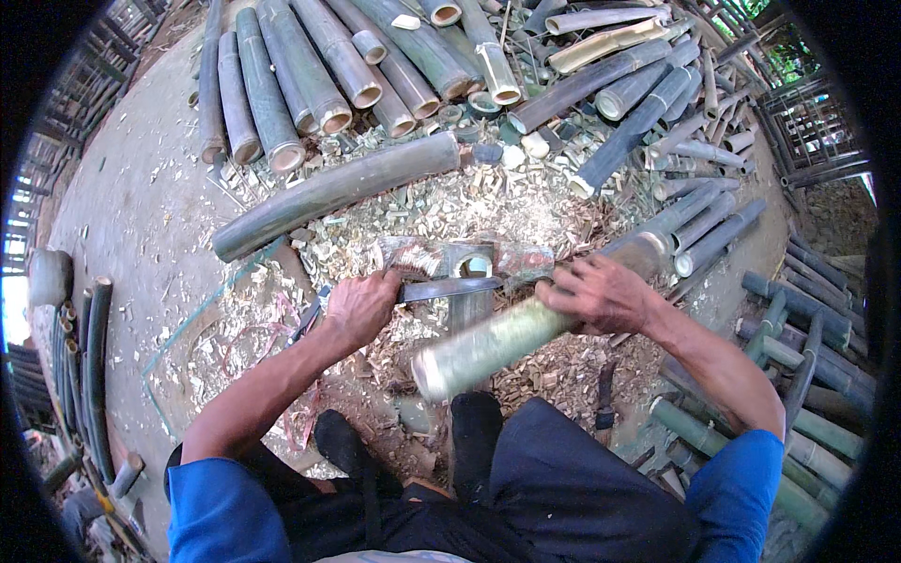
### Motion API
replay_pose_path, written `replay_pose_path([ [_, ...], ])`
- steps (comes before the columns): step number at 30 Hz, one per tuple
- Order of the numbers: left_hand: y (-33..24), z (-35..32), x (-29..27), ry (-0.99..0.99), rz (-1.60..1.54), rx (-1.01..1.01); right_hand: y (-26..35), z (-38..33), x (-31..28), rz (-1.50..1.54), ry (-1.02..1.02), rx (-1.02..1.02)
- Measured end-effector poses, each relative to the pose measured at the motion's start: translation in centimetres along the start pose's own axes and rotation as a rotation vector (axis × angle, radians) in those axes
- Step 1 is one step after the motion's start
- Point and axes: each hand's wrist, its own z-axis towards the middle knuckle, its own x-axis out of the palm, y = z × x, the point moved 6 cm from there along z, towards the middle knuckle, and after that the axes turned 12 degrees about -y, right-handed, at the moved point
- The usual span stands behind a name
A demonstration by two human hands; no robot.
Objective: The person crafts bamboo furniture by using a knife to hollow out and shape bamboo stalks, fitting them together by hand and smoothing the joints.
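Left hand (361, 308) gripping knife (449, 288) handle; right hand (601, 293) clasping bamboo pole (488, 342), 3 o'clock end. Pole likely stiff, smooth, slippery; hold midsection.

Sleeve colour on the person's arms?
Blue, on both sleeves; the head view shows it best, at the lower corners.

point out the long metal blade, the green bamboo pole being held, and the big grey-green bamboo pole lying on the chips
long metal blade (450, 288), head view, mid flat.
green bamboo pole (488, 343), head view, middle of its blurred length.
big grey-green bamboo pole (338, 190), head view, mid-length.
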Motion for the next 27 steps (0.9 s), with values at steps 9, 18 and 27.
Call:
replay_pose_path([
  [9,0.3,-0.1,0.7,-0.074,0.026,0.008,0.0,0.0,0.6,-0.011,-0.001,0.046],
  [18,2.6,4.7,0.1,0.123,-0.554,-0.131,1.0,-1.7,0.8,0.013,0.134,0.274],
  [27,10.2,8.2,-0.4,-0.246,0.01,-0.261,14.9,-10.1,6.9,0.57,-0.052,1.007],
])
